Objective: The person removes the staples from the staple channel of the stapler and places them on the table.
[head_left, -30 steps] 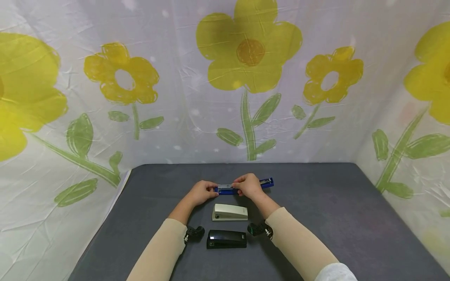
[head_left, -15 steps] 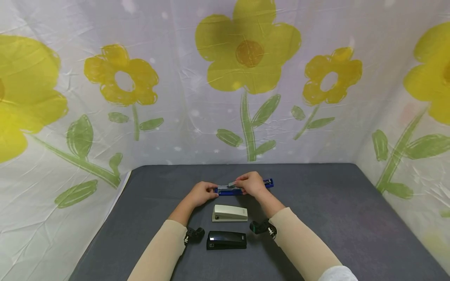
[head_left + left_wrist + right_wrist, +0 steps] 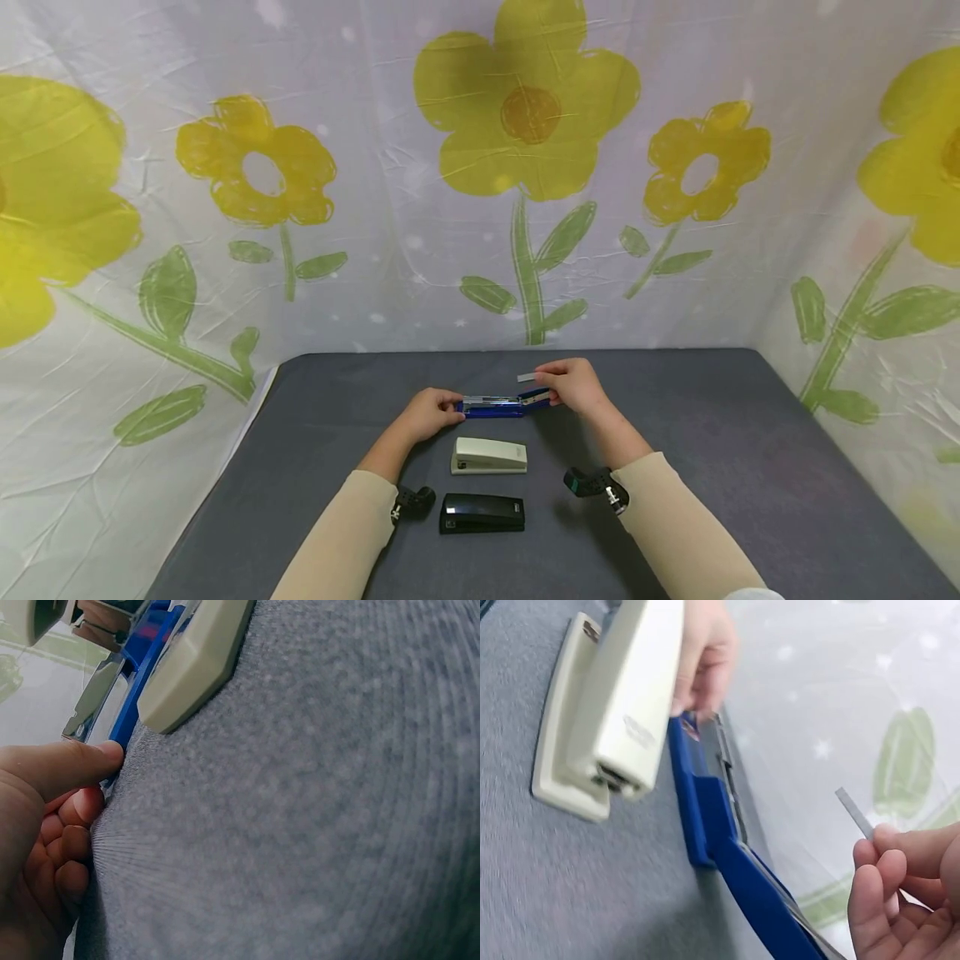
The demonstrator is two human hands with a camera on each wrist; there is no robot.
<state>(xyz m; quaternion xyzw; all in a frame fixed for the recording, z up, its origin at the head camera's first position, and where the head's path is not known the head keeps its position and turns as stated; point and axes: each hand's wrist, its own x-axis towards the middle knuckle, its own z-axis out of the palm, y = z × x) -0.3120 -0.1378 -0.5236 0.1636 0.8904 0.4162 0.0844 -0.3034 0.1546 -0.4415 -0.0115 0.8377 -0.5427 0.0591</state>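
A blue stapler (image 3: 491, 411) lies unfolded on the dark table, its top arm (image 3: 761, 900) swung back to the right and its metal magazine exposed. My left hand (image 3: 426, 414) pinches the stapler's left end between thumb (image 3: 90, 759) and forefinger. Above the stapler's right side, my right hand (image 3: 577, 385) holds a short grey strip of staples (image 3: 855, 811) by one end, between thumb and fingertips. The strip's free end points left, clear of the stapler. Whether the magazine holds staples cannot be told.
A cream stapler (image 3: 489, 457) stands in front of the blue one, and a black stapler (image 3: 482, 513) sits closer to me, between my forearms. Behind the table (image 3: 675, 467) hangs a curtain (image 3: 420, 275) printed with yellow flowers.
My right hand has lifted the staple strip out of the blue stapler's magazine and moved right with it. The left hand has stayed at the stapler's left end.
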